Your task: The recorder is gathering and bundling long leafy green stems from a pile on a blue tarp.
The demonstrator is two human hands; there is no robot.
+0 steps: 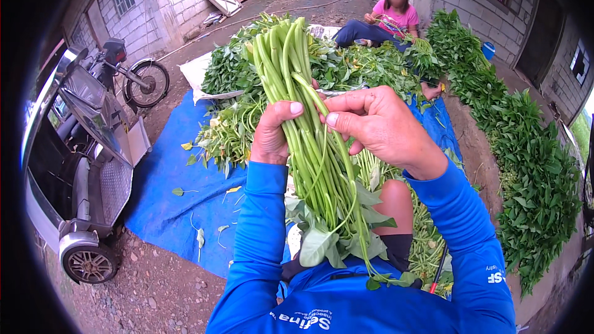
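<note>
A thick bundle of water spinach is held upright in front of me, cut stem ends up and broad leaves hanging toward my lap. My left hand is closed around its left side, thumb across the stems. At the bundle's right edge, the thumb and forefinger of my right hand pinch one green stem, which runs down along the others. The rest of my left fingers are hidden behind the bundle. More cut greens lie in heaps just beyond my hands.
A blue tarp covers the ground under the heaps. A person in a pink shirt sits at the far side, handling greens. Leafy bunches line the right edge. A motorcycle and a metal sidecar stand at left.
</note>
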